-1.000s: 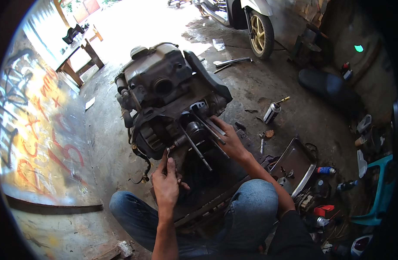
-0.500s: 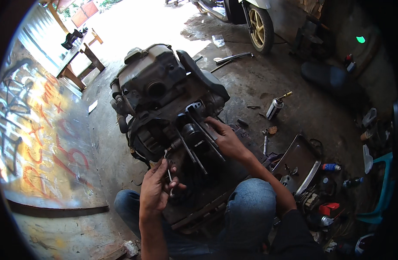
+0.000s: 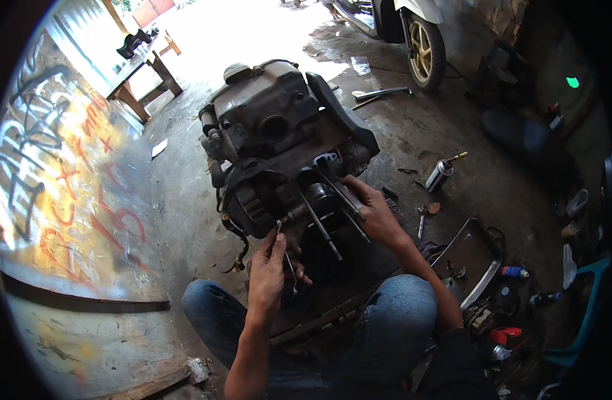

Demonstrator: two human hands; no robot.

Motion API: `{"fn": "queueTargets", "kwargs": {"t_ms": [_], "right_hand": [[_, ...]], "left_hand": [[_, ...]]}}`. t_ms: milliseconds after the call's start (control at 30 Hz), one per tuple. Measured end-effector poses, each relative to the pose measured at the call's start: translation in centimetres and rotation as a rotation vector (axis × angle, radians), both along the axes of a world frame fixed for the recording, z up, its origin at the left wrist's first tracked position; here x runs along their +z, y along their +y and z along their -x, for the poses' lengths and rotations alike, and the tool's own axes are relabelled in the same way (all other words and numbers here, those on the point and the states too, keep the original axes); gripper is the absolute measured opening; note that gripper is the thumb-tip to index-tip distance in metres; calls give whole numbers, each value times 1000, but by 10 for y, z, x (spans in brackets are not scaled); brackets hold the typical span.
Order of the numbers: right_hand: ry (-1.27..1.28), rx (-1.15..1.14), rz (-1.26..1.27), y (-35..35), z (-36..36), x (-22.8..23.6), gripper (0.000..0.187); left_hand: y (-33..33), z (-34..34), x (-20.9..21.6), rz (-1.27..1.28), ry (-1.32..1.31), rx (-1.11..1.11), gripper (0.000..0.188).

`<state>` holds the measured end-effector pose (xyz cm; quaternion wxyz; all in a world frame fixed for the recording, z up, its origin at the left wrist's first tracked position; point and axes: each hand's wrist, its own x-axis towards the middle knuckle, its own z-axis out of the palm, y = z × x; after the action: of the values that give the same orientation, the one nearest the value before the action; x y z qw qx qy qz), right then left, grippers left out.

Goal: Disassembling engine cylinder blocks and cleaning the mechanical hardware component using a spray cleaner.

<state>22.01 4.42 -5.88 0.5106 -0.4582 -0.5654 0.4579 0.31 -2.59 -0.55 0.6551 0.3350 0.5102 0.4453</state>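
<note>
In the head view, the big dirty engine [image 3: 269,127] sits in the middle of the frame. Just below it, the left hand [image 3: 267,267] pinches a thin wrench [image 3: 288,264] – its top end is up by the engine. The right hand [image 3: 379,217], right of the middle, has bent fingers beside the long metal rods [image 3: 319,223]; I cannot tell if it grips anything. On the wall [image 3: 129,283] at the left there is big black and red painted writing. The spray can [image 3: 439,176] at the right and the blue can [image 3: 514,272] below it have labels – too small to read.
</note>
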Motion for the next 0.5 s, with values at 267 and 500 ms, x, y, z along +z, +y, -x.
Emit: {"fn": "queueTargets", "kwargs": {"t_ms": [267,500], "right_hand": [[57,76,79,3,-10,-17,41],[-36,65,45,10,-14,-10,45]], "left_hand": [[10,-10,-5,-82,148,36,38],[24,-10,-44,-369,446,86,35]]}}
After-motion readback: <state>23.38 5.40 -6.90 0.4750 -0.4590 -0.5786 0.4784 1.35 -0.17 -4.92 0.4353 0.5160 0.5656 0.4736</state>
